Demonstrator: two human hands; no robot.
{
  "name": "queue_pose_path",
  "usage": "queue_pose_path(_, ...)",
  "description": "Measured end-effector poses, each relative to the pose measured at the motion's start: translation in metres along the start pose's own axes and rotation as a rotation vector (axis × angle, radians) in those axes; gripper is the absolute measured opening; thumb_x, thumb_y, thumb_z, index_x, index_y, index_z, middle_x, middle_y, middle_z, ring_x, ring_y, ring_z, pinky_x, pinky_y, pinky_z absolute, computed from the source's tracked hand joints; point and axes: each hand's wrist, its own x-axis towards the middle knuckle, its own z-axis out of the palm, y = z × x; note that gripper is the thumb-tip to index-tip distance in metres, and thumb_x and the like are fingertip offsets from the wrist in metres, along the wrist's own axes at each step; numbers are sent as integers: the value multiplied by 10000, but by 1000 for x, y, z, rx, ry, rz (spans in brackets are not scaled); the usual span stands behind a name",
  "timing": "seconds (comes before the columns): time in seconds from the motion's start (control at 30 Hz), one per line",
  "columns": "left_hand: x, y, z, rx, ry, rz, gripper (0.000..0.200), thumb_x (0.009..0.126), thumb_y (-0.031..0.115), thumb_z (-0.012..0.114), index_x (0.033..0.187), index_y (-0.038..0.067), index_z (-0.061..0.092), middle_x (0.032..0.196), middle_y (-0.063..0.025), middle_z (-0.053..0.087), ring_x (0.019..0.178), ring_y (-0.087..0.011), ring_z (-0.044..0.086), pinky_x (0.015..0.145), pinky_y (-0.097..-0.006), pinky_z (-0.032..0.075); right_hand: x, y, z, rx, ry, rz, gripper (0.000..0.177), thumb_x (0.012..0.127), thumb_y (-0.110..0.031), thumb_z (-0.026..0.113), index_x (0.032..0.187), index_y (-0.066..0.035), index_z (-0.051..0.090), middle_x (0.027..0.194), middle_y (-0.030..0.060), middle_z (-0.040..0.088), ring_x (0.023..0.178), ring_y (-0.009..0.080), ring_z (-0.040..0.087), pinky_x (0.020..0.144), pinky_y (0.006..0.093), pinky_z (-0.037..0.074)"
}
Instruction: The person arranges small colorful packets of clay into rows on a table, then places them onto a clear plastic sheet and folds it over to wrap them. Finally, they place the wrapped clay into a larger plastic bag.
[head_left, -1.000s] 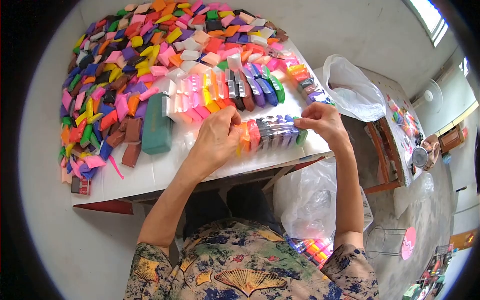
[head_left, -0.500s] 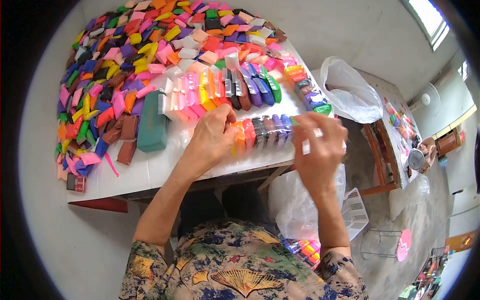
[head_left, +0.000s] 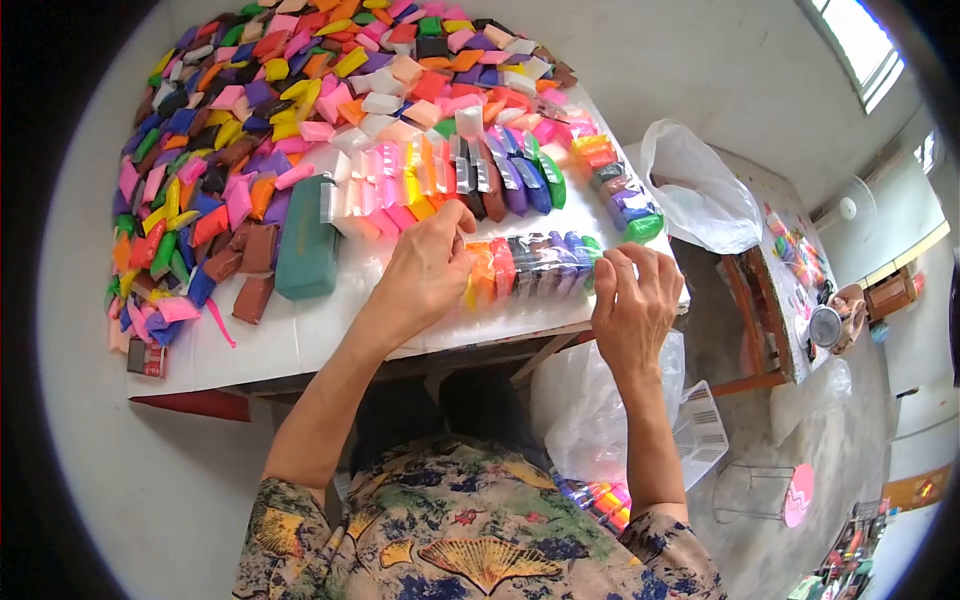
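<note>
A clear plastic bag lies near the table's front edge. Inside it, small soft wrapped blocks stand in a row, running from yellow and orange through red, black, brown and purple to green. My left hand is closed at the bag's left end, thumb and fingers pinched together over the film. At the green end, my right hand has its fingers bent and pinched on the bag's edge. Just behind lies a longer double row of wrapped blocks, sorted by colour, with a green oblong case at its left.
A large heap of loose coloured blocks covers the back and left of the white table. Another filled bag lies at the right edge. White plastic bags and a white basket are beside and below the table.
My right hand, blurred before, has come down slightly and now pinches the bag's right end. My left hand stays at the left end. The view has shifted slightly.
</note>
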Motion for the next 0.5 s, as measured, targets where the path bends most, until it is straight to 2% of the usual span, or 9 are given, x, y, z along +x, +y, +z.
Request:
queue_pose_path(0.07, -1, -1, 1, 1, 14, 10, 270, 845, 25, 571, 1112, -7, 540, 784, -59, 528, 723, -159, 541, 687, -314, 463, 11, -25, -8, 2, 68, -26, 229, 833, -161, 708, 1018, -28, 677, 1034, 119, 616, 979, 326, 562, 887, 472, 430)
queue_pose_path(0.1, -2, -1, 2, -11, 19, 1, 288, 845, 20, 567, 1131, -7, 538, 794, -63, 528, 724, -157, 539, 691, -316, 465, 16, -42, -5, 112, 84, -62, 240, 826, -172, 717, 1005, -17, 674, 1032, 123, 614, 987, 324, 560, 890, 477, 431)
queue_pose_path(0.13, -2, -1, 3, -23, 21, -6, 307, 845, 14, 563, 1150, -7, 536, 804, -68, 528, 726, -156, 538, 694, -317, 466, 20, -61, -5, 244, 1, -62, 215, 868, -118, 671, 1063, -28, 693, 1081, 119, 631, 1027, 323, 567, 917, 454, 429)
queue_pose_path(0.23, -2, -9, 3, 8, 70, 54, 337, 838, 1, 558, 1174, -12, 540, 837, -87, 527, 748, -167, 544, 712, -325, 470, 19, -91, 19, 434, -89, -86, 140, 873, -102, 651, 984, -18, 664, 1051, 125, 620, 993, 321, 568, 877, 442, 447)
queue_pose_path(0.37, -2, -16, 5, 61, 100, 122, 331, 818, -13, 555, 1149, -22, 549, 876, -113, 533, 795, -203, 556, 736, -338, 472, 9, -67, 26, 379, -43, -87, 165, 880, -164, 657, 960, -21, 639, 993, 119, 596, 975, 325, 558, 879, 448, 435)
queue_pose_path(0.5, -2, -14, 3, 45, 93, 123, 324, 804, -17, 553, 1128, -28, 552, 875, -122, 538, 811, -232, 557, 745, -350, 471, 2, -18, 18, 165, -37, 4, 148, 894, -150, 646, 962, -19, 648, 1006, 124, 613, 996, 332, 559, 891, 450, 431)
